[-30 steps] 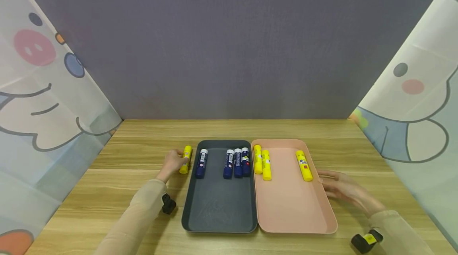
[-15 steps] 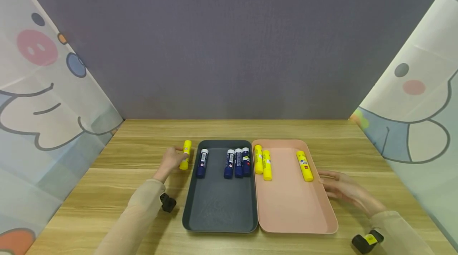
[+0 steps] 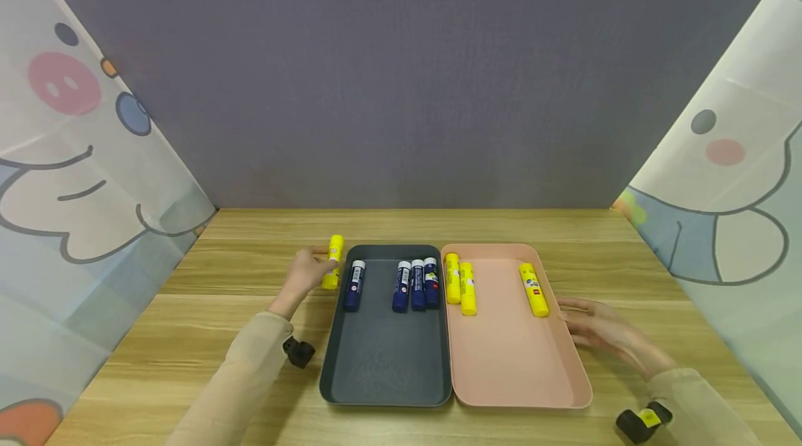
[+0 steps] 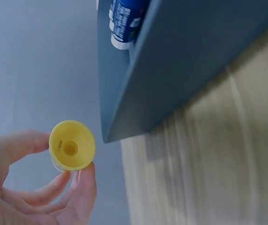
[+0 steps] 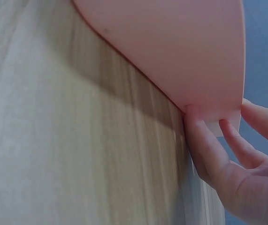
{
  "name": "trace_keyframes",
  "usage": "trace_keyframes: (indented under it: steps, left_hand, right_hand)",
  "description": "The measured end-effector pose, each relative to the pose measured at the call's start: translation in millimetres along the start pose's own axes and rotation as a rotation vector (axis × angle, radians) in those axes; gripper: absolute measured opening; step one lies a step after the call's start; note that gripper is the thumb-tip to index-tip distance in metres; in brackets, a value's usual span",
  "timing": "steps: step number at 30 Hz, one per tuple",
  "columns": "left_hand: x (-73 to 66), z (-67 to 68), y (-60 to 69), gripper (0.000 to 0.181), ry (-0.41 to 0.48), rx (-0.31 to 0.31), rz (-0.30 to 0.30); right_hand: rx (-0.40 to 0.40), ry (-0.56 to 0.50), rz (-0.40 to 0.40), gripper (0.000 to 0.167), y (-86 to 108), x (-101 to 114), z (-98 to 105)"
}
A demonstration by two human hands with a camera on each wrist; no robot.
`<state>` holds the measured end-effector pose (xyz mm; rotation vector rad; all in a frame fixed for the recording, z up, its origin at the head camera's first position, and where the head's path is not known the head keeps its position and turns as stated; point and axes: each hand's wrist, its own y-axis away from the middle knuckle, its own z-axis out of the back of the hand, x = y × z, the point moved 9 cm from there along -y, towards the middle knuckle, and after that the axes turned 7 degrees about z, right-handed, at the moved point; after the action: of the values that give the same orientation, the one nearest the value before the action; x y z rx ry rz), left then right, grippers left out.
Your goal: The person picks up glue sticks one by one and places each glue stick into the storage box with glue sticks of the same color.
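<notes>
My left hand pinches a yellow glue stick between thumb and fingers, just off the left rim of the dark grey tray. In the left wrist view the glue stick's hollow end faces the camera, held above the table and apart from the tray wall. A blue glue stick with a white end lies along the tray's left side; three more lie at its right. At the pink tray, my right hand touches the outer right wall, fingers fairly straight.
Inside the pink tray, two yellow glue sticks lie at the left and another near the right wall. Both trays stand side by side on the wooden table. A grey wall rises behind, with printed cloth panels at the sides.
The yellow glue stick, in my left hand, has moved up and slightly right toward the dark tray's far left corner. My right hand has stayed at the pink tray.
</notes>
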<state>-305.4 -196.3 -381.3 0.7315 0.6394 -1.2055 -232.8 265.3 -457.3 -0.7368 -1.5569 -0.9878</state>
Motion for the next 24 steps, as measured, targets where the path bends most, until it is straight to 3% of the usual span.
trace_keyframes:
  steps: [7, 16, 24]
  left_hand:
    - [-13.8, -2.0, 5.1, 0.046, -0.002, -0.011, -0.026]
    - [-28.1, -14.5, 10.6, 0.046, 0.104, 0.063, -0.006]
    - [-37.3, -26.4, 14.5, 0.045, 0.140, 0.093, 0.010]
  right_hand:
    - [0.003, 0.016, -0.008, 0.067, 0.4, 0.1, 1.2]
    - [0.015, 0.008, -0.002, 0.067, 1.3, 1.3, 1.4]
    - [0.019, -0.005, 0.009, 0.064, 0.9, 2.5, 0.0]
